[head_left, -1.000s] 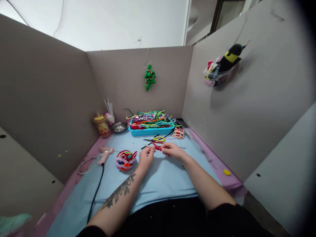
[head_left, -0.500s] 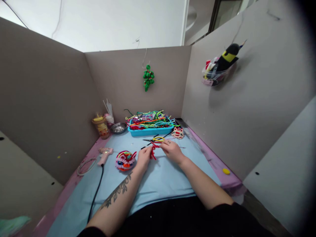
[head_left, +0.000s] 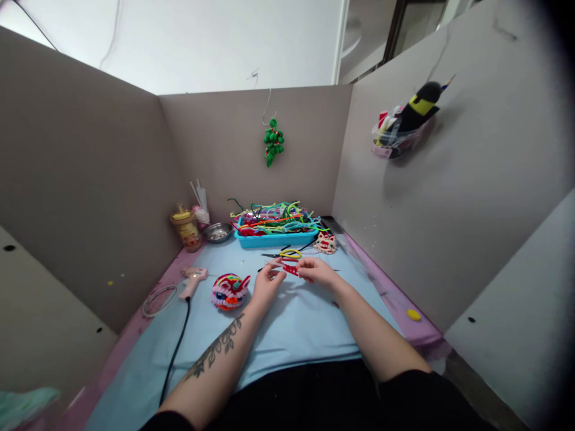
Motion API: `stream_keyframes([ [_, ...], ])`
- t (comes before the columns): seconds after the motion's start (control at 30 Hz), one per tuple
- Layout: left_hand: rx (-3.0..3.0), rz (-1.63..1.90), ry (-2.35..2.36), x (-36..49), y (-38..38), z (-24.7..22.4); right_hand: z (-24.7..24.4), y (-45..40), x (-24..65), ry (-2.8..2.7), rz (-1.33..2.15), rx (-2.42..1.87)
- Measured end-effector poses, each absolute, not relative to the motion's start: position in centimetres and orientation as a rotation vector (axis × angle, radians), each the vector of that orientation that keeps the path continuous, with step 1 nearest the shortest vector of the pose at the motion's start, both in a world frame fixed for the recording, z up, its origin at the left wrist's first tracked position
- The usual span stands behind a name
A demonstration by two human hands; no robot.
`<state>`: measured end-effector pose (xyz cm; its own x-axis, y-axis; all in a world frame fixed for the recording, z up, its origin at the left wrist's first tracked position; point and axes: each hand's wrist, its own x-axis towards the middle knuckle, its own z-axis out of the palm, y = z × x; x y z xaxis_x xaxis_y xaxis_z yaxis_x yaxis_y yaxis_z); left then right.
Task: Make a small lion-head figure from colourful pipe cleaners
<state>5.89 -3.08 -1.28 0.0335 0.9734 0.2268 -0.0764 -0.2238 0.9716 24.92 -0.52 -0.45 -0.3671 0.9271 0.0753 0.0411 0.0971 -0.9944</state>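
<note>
Over the middle of the blue table cover, my right hand (head_left: 317, 271) pinches a short twisted piece of red pipe cleaner (head_left: 291, 270). My left hand (head_left: 268, 280) is just left of that piece, its thumb and fingers apart; whether a fingertip touches the red cannot be told. Right behind my hands lie scissors with yellow handles (head_left: 290, 254), with dark strips around them. A round, many-coloured pipe cleaner figure (head_left: 229, 292) with eyes and a red pointed part sits left of my left hand.
A blue tray (head_left: 276, 240) heaped with pipe cleaners stands at the back, beside a metal bowl (head_left: 218, 233) and a yellow-lidded cup (head_left: 186, 230). A corded pink glue gun (head_left: 193, 282) lies left. A cream-and-red piece (head_left: 325, 243) lies back right. Grey partitions (head_left: 251, 149) enclose the table.
My left fingers have loosened and spread from the red pipe cleaner. The twisted piece has shifted right, into my right fingertips. The camera has turned slightly.
</note>
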Motion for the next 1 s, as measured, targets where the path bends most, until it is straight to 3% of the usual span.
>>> stream_keyframes([
  [0.2,1.366,1.456,1.121,5.8,-2.9,-1.4,-0.6,-0.9,24.4,-1.596,1.398,-0.958],
  [0.43,1.288,1.523,1.134,6.0,-3.4,-0.9,-1.1,-1.0,23.5,-1.727,1.176,-0.973],
  [0.83,0.886,1.514,1.042,6.0,-2.1,-2.4,-0.8,-2.4,23.3,-2.143,-0.081,-0.786],
  [1.0,0.750,1.531,1.049,6.2,-2.4,-1.9,-0.9,-2.7,23.3,-2.174,-0.237,-0.756],
])
